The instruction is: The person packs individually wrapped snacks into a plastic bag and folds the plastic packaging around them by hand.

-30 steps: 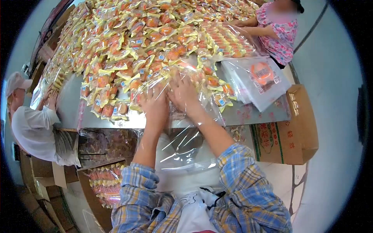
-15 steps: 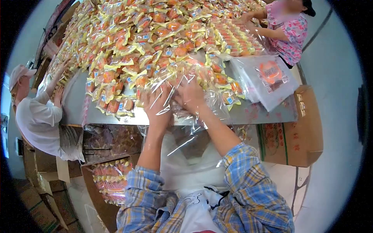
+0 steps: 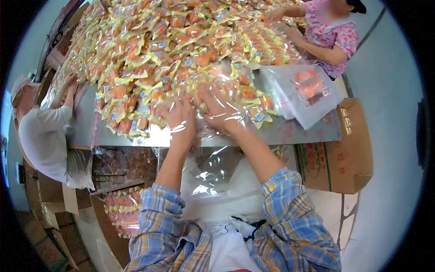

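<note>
A large clear plastic bag [image 3: 213,170] hangs over the near table edge and covers both my hands. My left hand [image 3: 181,115] lies on the near packets, fingers stretched out and fingertips partly hidden under shiny film. Just to its right, my right hand [image 3: 222,109] rests with its fingers apart on small wrapped snack packets [image 3: 206,88]. These packets have clear, yellow-edged wrappers with orange-brown contents. Glare on the film hides how firmly either hand touches them.
Loose packets [image 3: 181,36] cover the metal table [image 3: 267,136]. Flat printed bags [image 3: 303,95] lie to the right, above a cardboard box [image 3: 349,149]. Filled packs [image 3: 122,211] sit lower left. A co-worker [image 3: 326,36] stands at right, another [image 3: 45,140] at left.
My hands stay among the packets under the film, with the fingers slightly shifted. The right co-worker's one hand has moved left over the pile. The left co-worker leans further down.
</note>
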A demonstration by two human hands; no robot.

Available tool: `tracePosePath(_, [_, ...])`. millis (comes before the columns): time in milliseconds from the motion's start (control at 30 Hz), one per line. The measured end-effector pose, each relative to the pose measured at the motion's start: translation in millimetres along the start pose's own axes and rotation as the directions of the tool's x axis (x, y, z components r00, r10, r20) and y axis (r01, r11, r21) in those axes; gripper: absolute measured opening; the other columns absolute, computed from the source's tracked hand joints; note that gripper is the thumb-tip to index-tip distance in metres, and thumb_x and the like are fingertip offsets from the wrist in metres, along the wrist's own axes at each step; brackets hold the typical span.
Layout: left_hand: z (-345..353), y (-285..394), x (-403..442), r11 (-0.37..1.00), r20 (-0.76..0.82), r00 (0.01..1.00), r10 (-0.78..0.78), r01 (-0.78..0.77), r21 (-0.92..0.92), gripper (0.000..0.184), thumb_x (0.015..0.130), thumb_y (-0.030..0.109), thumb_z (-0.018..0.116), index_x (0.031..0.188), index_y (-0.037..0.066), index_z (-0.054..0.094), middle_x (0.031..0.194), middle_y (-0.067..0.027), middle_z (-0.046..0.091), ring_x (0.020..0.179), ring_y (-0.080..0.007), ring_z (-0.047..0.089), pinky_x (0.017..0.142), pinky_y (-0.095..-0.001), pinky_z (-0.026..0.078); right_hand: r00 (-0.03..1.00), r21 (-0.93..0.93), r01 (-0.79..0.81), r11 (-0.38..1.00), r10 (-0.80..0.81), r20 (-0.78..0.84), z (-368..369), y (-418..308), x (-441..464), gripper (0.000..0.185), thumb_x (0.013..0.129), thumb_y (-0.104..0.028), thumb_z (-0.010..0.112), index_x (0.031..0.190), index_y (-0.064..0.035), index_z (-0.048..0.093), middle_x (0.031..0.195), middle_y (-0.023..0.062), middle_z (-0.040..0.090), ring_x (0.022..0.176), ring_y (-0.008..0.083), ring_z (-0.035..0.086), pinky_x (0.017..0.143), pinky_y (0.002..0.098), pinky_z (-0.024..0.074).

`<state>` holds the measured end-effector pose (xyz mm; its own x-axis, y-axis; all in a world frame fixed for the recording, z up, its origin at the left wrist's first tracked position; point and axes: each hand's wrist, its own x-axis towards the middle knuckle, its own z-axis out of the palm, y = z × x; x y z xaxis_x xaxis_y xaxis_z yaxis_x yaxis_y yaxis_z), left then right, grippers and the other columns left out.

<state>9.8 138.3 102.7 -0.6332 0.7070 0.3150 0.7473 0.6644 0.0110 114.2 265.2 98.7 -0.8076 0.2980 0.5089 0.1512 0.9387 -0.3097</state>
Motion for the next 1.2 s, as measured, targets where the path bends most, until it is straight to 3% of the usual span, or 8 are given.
tracePosePath(100, [13.5,5.8,-6.8,0.993,-0.259,0.96,0.107,-0.09,0.076,0.053,0.095,0.017,0.06,0.146,0.003,0.053,0.145,-0.0137,0.059,0.123,-0.0314,0.064,0.112,-0.0625,0.035,0.997,-0.117,0.083,0.99,-0.083,0.003,-9.2,8.0,-7.8,0.073,0.075,-0.017,0.079,0.144,-0.006,0.056,0.157,0.0164,0.049,0.148,0.0337,0.044,0.126,0.0473,0.0295])
tracePosePath(333, [-15.4,14.4,-2.1,0.995,0.039,0.995,0.09,-0.088,-0.043,0.052,0.096,0.014,0.057,0.147,0.004,0.055,0.15,-0.0167,0.055,0.134,-0.0358,0.056,0.112,-0.0631,0.037,0.998,-0.104,0.04,0.994,-0.044,-0.041,10.3,16.9,-11.2,0.067,0.079,-0.024,0.078,0.143,-0.0135,0.06,0.154,0.0146,0.054,0.145,0.0326,0.048,0.126,0.0574,0.0241])
tracePosePath(433, [-9.2,19.5,-1.7,0.998,-0.034,0.998,0.05,-0.051,-0.046,0.052,0.096,0.013,0.057,0.147,0.004,0.054,0.151,-0.0183,0.054,0.133,-0.0379,0.056,0.109,-0.0625,0.041,0.995,-0.149,0.039,0.988,-0.052,-0.084,17.4,19.7,-6.2,0.058,0.082,-0.022,0.074,0.139,-0.0143,0.064,0.147,0.0133,0.06,0.141,0.0316,0.052,0.124,0.0592,0.026])
tracePosePath(533, [8.6,8.8,-1.3,0.954,-0.009,0.999,0.033,-0.034,-0.299,0.053,0.096,0.012,0.058,0.148,0.004,0.053,0.149,-0.0199,0.055,0.13,-0.0409,0.057,0.108,-0.0606,0.042,0.984,-0.207,-0.002,0.978,-0.035,-0.172,37.6,14.2,-4.3,0.05,0.085,-0.02,0.071,0.134,-0.0146,0.067,0.137,0.0111,0.066,0.133,0.0304,0.057,0.121,0.0588,0.0294])
tracePosePath(633, [13.4,1.9,5.2,0.994,-0.068,0.992,0.102,-0.105,-0.033,0.055,0.097,0.02,0.059,0.149,0.002,0.052,0.142,-0.0199,0.063,0.129,-0.0352,0.061,0.111,-0.0496,0.04,0.966,-0.202,-0.054,0.978,0.0,-0.259,40.3,13.3,5.7,0.04,0.087,-0.019,0.067,0.127,-0.0138,0.069,0.126,0.0098,0.07,0.125,0.0299,0.061,0.117,0.0567,0.0342])
tracePosePath(833, [28.5,3.2,5.7,0.991,0.0,0.996,0.084,-0.084,-0.1,0.058,0.098,0.018,0.059,0.155,0.012,0.047,0.152,-0.0237,0.052,0.141,-0.0464,0.047,0.116,-0.0617,0.032,0.953,-0.116,-0.069,0.991,0.031,-0.301,33.4,1.3,6.4,0.028,0.09,-0.014,0.061,0.117,-0.0087,0.067,0.111,0.0109,0.071,0.111,0.0342,0.064,0.105,0.0543,0.0418])
tracePosePath(1100, [5.1,10.0,7.5,0.985,-0.042,0.989,0.139,-0.143,-0.098,0.063,0.092,0.034,0.073,0.149,0.018,0.054,0.142,-0.0225,0.059,0.122,-0.0443,0.059,0.098,-0.0597,0.046,0.998,0.012,-0.034,0.999,0.035,-0.044,17.5,26.1,-6.4,0.057,0.091,-0.021,0.066,0.147,-0.0178,0.057,0.149,0.0136,0.057,0.144,0.0355,0.046,0.12,0.0509,0.0344])
tracePosePath(1200, [17.0,11.9,12.1,0.991,-0.017,0.993,0.12,-0.121,-0.061,0.064,0.094,0.038,0.068,0.152,0.017,0.052,0.147,-0.0251,0.055,0.13,-0.0463,0.055,0.105,-0.0656,0.04,0.998,-0.067,-0.014,0.998,0.009,-0.068,27.1,35.5,-6.7,0.065,0.085,-0.018,0.072,0.148,-0.019,0.056,0.154,0.0095,0.053,0.145,0.0344,0.045,0.122,0.0519,0.0313])
